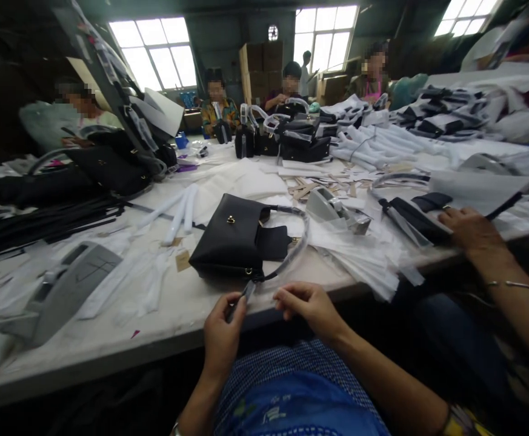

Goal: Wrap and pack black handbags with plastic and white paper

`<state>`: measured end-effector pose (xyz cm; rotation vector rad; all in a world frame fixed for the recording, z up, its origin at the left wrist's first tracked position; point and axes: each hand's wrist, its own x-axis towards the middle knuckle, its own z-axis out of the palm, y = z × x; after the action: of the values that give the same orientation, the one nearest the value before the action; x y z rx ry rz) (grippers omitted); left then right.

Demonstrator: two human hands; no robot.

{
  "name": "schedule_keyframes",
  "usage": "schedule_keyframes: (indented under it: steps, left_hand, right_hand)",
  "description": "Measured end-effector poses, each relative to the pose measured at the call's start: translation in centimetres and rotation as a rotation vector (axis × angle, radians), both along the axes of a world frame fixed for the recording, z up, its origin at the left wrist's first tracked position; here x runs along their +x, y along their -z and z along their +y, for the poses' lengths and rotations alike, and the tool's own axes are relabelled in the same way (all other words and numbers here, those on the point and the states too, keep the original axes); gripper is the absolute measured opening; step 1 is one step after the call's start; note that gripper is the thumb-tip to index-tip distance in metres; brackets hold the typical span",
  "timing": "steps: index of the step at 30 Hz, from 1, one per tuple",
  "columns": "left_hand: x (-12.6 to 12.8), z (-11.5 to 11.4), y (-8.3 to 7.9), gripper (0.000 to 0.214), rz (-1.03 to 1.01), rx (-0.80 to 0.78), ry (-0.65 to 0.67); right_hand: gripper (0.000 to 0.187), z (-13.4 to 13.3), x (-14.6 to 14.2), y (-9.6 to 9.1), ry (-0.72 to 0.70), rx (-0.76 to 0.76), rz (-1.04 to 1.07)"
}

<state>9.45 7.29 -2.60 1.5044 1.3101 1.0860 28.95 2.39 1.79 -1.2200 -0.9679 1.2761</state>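
The table (177,309) bears the bag (223,239), lying near its edge, seemingly to bring the film-wrapped handle (308,229) within reach. The dispenser (328,208) stands just beyond the handle, apparently to be handy. The right hand (309,307) curls near the handle, thumb close to fingertips; whether it pinches anything I cannot tell. The left hand (223,324) grasps a strip (247,292) between thumb and fingers, perhaps for fine control.

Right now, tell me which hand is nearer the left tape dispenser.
Left. The left hand, pinching a dark strip, is right of the dispenser; the right hand is farther right, near the bag handle.
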Motion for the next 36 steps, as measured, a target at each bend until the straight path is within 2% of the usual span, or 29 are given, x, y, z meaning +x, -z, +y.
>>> schedule_keyframes:
  steps: [3,6,11,18,24,28,31,33,36]
  left_hand:
    - [0.0,-0.3,0.1,0.027,-0.034,0.001,0.015]
    - [0.0,-0.5,0.1,0.027,-0.089,-0.025,0.029]
    - [0.0,-0.9,0.0,0.030,-0.194,-0.110,0.057]
    - [-0.9,-1.0,-1.4,0.044,-0.373,-0.394,0.014]
    - [-1.4,-1.0,-1.9,0.042,-0.313,-0.343,0.010]
    - [-1.3,-1.1,-1.5,0.034,-0.244,-0.220,0.041]
    - [-1.3,-1.2,-1.3,0.032,-0.235,-0.189,0.056]
    - [-1.4,-1.2,-1.3,0.033,-0.235,-0.185,0.060]
    - [-1.5,-1.2,-1.4,0.033,-0.236,-0.179,0.059]
  right_hand:
    - [0.038,2.3,-3.5,2.1,-0.011,0.003,0.056]
    - [0.040,3.6,-5.1,3.4,0.011,-0.022,-0.007]
    - [0.044,3.5,-5.1,3.7,-0.017,-0.099,-0.050]
    - [0.037,2.5,-4.3,3.3,-0.113,-0.047,0.002]
    - [0.037,1.1,-4.6,3.2,-0.020,-0.045,0.098]
    - [0.036,0.6,-5.4,2.2,-0.011,0.042,0.153]
    - [0.036,1.1,-6.2,2.0,0.012,0.080,0.162]
    - [0.038,1.7,-6.5,2.3,0.036,0.060,0.134]
    - [0.045,2.6,-6.7,3.2,0.040,-0.048,0.092]
